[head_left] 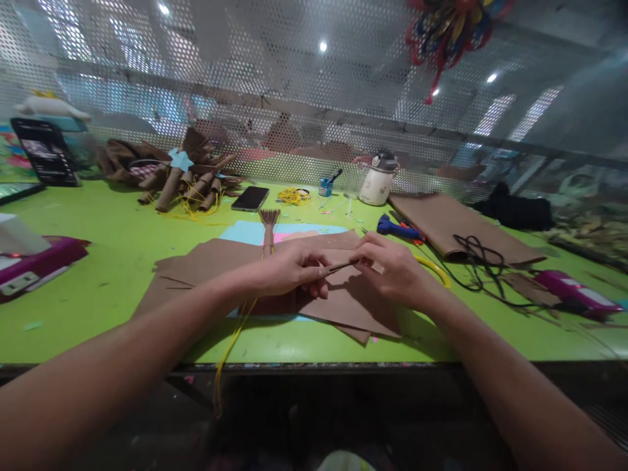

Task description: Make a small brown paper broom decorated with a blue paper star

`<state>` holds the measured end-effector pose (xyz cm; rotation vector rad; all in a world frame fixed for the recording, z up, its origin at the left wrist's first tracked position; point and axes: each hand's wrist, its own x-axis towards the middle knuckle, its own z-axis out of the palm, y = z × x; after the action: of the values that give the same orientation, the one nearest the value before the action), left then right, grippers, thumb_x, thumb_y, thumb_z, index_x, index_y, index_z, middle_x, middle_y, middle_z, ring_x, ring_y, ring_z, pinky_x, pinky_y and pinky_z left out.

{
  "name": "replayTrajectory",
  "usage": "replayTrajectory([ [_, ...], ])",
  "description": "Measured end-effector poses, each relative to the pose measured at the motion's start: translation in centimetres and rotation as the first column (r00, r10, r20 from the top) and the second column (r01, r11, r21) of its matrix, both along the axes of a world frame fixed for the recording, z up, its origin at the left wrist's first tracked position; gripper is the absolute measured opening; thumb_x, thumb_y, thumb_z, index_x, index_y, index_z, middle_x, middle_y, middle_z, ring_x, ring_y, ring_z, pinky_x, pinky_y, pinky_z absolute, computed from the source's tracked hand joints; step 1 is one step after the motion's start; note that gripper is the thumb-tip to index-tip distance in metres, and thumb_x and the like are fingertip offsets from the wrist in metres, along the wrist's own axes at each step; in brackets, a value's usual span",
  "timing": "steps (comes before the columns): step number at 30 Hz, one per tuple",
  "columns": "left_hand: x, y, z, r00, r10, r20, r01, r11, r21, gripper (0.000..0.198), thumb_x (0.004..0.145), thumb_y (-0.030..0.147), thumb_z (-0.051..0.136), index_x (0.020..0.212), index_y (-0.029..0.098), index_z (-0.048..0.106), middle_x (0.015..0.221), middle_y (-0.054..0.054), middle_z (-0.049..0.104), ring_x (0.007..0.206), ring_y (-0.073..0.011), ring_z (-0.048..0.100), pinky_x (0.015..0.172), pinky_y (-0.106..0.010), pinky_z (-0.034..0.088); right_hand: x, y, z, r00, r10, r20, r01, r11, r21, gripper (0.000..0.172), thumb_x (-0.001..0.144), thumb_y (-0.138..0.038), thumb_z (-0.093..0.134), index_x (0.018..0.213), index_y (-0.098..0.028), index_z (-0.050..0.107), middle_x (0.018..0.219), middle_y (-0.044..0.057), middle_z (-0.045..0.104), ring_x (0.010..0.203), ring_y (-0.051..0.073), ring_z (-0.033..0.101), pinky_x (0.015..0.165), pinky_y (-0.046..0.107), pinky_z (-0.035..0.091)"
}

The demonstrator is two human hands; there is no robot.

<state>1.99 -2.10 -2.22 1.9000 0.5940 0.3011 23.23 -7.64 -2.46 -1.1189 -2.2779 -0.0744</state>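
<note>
Between my hands is a narrow strip of folded brown paper [339, 267]. My left hand [289, 269] pinches its left end, thumb on top. My right hand [390, 265] grips the other end with bent fingertips. Below them several brown paper sheets [367, 301] overlap on light blue paper [240, 231]. Just beyond my left wrist lies a rolled brown paper piece with a fringed end [269, 226]. A loop of yellow string [226, 356] runs from under my left forearm over the table's front edge.
The green table [118, 242] also holds a bundle of brown paper rolls [196, 186], a phone [250, 198], yellow string [293, 195], a small blue bottle [325, 188], a white jug [377, 180], a blue-handled tool [398, 228], a black cable [478, 261] and purple power strips [576, 289].
</note>
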Motion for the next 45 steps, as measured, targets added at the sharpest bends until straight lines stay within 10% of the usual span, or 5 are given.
replayTrajectory([
  [5, 0.0, -0.3, 0.4, 0.998, 0.038, 0.049, -0.037, 0.999, -0.011, 0.018, 0.085, 0.028, 0.047, 0.084, 0.012, 0.055, 0.070, -0.005, 0.066, 0.065, -0.0125, 0.060, 0.064, -0.026, 0.047, 0.1, 0.0, 0.0, 0.967, -0.042, -0.250, -0.026, 0.964, -0.264, 0.019, 0.076, -0.015, 0.056, 0.095, -0.017, 0.059, 0.087, 0.005, 0.059, 0.074, 0.014, 0.054, 0.069, 0.028, 0.045],
  [10, 0.2, -0.5, 0.6, 0.996, 0.071, 0.060, -0.071, 0.997, -0.011, 0.016, 0.084, 0.025, 0.048, 0.082, 0.012, 0.056, 0.067, -0.004, 0.066, 0.064, -0.0124, 0.061, 0.064, -0.026, 0.048, 0.0, 0.1, -0.1, 0.842, -0.176, -0.510, -0.201, 0.775, -0.599, 0.027, 0.076, -0.021, 0.058, 0.102, -0.016, 0.057, 0.079, 0.003, 0.061, 0.068, 0.013, 0.057, 0.065, 0.028, 0.048],
  [16, 0.0, -0.2, 0.3, 0.996, 0.066, 0.051, -0.070, 0.995, 0.069, 0.021, 0.083, 0.031, 0.050, 0.085, 0.012, 0.059, 0.071, -0.005, 0.067, 0.067, -0.0130, 0.061, 0.064, -0.025, 0.047, 0.0, 0.2, -0.2, 0.708, -0.230, -0.668, -0.387, 0.665, -0.638, 0.031, 0.074, -0.026, 0.063, 0.102, -0.014, 0.057, 0.073, 0.003, 0.060, 0.061, 0.011, 0.056, 0.058, 0.026, 0.047],
  [23, 0.1, -0.2, 0.1, 0.996, 0.074, 0.047, -0.080, 0.988, 0.135, 0.021, 0.081, 0.031, 0.053, 0.086, 0.012, 0.060, 0.077, -0.007, 0.067, 0.072, -0.0143, 0.061, 0.069, -0.027, 0.046, -1.0, 0.1, -0.4, 0.669, -0.303, -0.679, -0.287, 0.737, -0.612, 0.026, 0.074, -0.040, 0.062, 0.073, -0.014, 0.058, 0.062, 0.001, 0.058, 0.051, 0.009, 0.051, 0.047, 0.023, 0.044],
  [45, 0.1, -1.2, -0.1, 0.988, 0.075, 0.132, -0.005, 0.883, -0.470, 0.030, 0.086, 0.031, 0.045, 0.072, 0.011, 0.063, 0.066, -0.006, 0.060, 0.057, -0.0090, 0.045, 0.057, -0.023, 0.037, -1.1, 0.1, -0.2, 0.692, -0.341, -0.636, -0.237, 0.725, -0.647, 0.025, 0.074, -0.040, 0.061, 0.073, -0.015, 0.057, 0.056, -0.002, 0.054, 0.042, 0.005, 0.043, 0.038, 0.017, 0.030],
])
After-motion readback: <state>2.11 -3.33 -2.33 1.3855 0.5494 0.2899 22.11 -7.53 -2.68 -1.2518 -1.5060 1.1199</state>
